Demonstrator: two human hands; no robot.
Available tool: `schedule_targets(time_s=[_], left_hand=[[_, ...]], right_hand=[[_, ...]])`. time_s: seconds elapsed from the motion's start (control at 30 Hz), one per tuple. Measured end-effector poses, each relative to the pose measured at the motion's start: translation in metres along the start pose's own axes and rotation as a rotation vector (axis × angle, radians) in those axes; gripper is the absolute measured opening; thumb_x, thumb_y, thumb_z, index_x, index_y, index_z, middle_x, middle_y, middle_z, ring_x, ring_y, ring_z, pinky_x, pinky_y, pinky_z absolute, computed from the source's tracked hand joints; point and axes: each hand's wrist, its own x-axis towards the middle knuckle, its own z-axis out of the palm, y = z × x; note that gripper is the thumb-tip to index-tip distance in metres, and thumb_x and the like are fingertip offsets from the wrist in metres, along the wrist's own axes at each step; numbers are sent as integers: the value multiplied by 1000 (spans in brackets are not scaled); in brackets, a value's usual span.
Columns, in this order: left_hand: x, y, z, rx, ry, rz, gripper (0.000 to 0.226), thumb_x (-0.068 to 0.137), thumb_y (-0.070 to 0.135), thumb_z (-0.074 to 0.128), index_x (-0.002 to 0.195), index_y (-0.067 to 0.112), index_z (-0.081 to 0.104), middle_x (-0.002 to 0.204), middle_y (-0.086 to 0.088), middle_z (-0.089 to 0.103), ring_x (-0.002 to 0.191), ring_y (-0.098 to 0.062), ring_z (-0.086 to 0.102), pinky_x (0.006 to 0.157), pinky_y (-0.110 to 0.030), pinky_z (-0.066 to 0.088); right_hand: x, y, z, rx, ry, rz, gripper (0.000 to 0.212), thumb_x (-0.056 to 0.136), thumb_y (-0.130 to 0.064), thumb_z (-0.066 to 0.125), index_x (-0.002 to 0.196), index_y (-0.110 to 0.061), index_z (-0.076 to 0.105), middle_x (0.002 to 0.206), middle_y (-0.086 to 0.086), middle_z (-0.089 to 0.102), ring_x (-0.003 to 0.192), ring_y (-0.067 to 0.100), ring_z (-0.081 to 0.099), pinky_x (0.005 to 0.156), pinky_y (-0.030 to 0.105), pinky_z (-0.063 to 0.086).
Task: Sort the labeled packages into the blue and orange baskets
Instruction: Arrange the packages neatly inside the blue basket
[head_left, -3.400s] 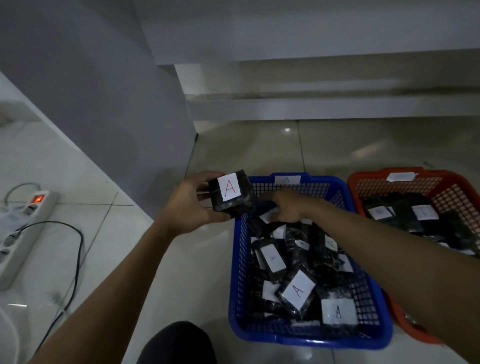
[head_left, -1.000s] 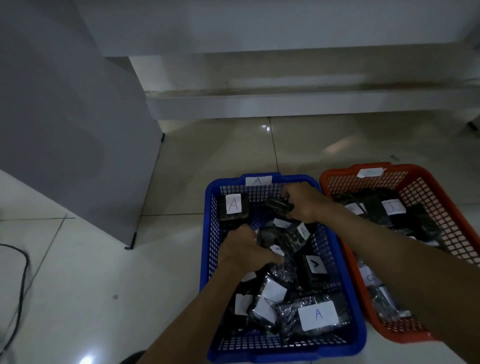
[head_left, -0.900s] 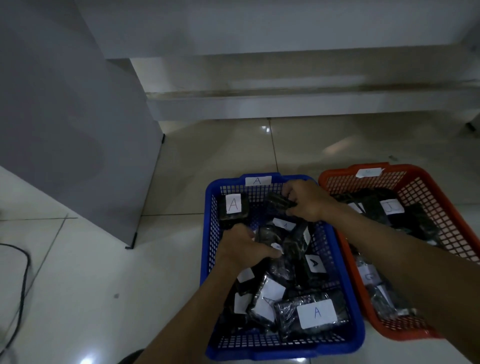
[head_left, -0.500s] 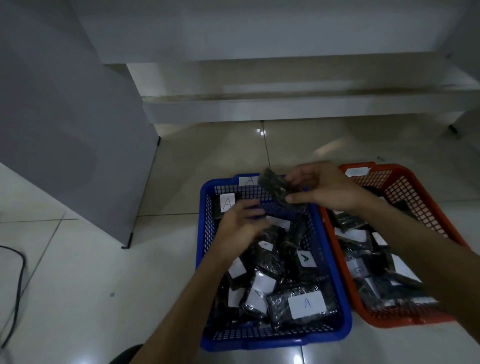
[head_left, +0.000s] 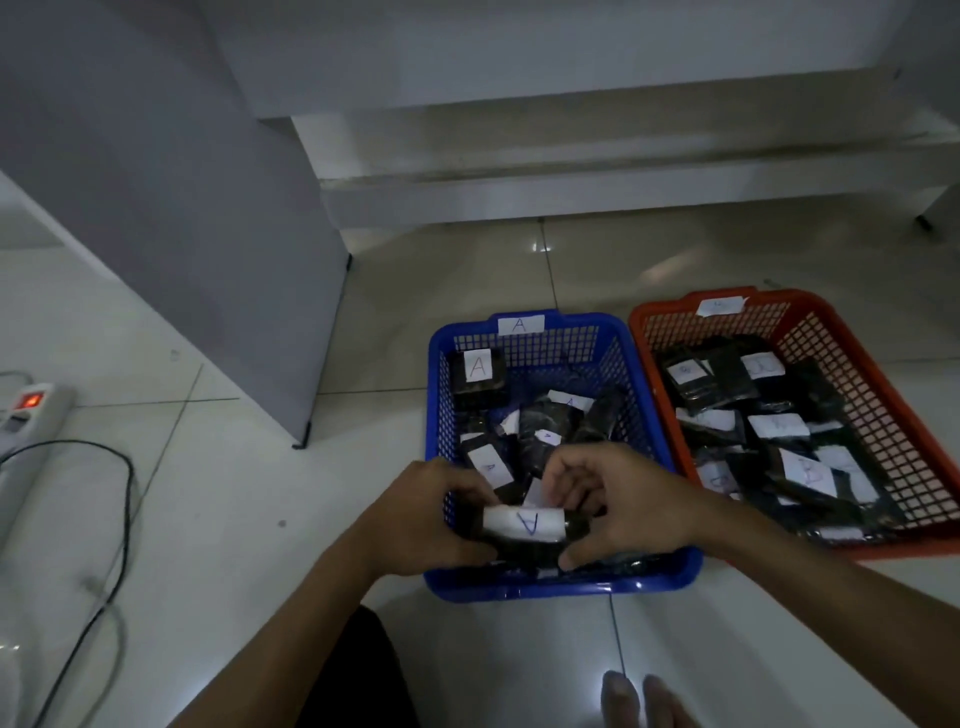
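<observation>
A blue basket (head_left: 644, 410) tagged "A" stands on the floor, filled with several black packages with white labels. To its right stands an orange basket (head_left: 883, 410) with more black labeled packages. Over the near end of the blue basket both hands hold one black package (head_left: 522, 526) whose white label reads "A". My left hand (head_left: 421, 519) grips its left end. My right hand (head_left: 623, 504) grips its right end, fingers curled over the top. Another "A" package (head_left: 478, 376) stands upright in the blue basket's far left corner.
A grey panel (head_left: 197, 208) stands at the left, its foot close to the blue basket. A power strip (head_left: 26, 415) with a lit red switch and a black cable (head_left: 114, 519) lie on the tiles at far left. My toes (head_left: 644, 699) show at the bottom edge.
Both hands came down from the far end of the blue basket to its near end and now hold an "A" package together. The package my right hand lifted earlier is gone from it.
</observation>
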Motion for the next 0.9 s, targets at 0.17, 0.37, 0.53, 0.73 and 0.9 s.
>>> schedule_targets(time_s=[0.17,0.37,0.53,0.73,0.9], left_hand=[[-15,-11,10,260,-48,-40,48,62,55,84,106,39,73,102,25,67,95,-2,46,77,-10,34],[-4,1,-4,316,-161,-102,67,62,63,82,121,35,67,118,23,61,105,2,48,78,-3,30],[77,38,3,21,100,-134,59,71,49,84,121,25,65,111,9,69,99,-3,63,89,-22,52],[148,56,42,30,209,-286,44,68,40,85,106,23,71,98,3,75,87,-14,69,78,-36,60],[152,31,30,-382,351,-413,19,76,19,83,94,16,78,91,-1,77,84,-13,73,85,-35,61]], right_hand=[[0,-3,6,-90,-50,-21,58,56,-27,99,105,-28,67,105,-11,70,95,9,67,79,32,59],[-3,15,-50,-193,229,16,36,68,-18,93,93,-31,71,95,-17,72,93,-1,66,80,19,53],[27,43,-101,-525,425,73,47,76,-12,85,115,-31,68,117,-9,68,108,0,60,104,37,50],[62,43,-114,-898,173,83,23,91,-30,69,113,-36,70,136,-14,57,136,20,35,109,54,26],[58,51,-135,-603,172,28,33,88,-10,72,114,-31,70,119,-12,68,115,9,59,106,47,46]])
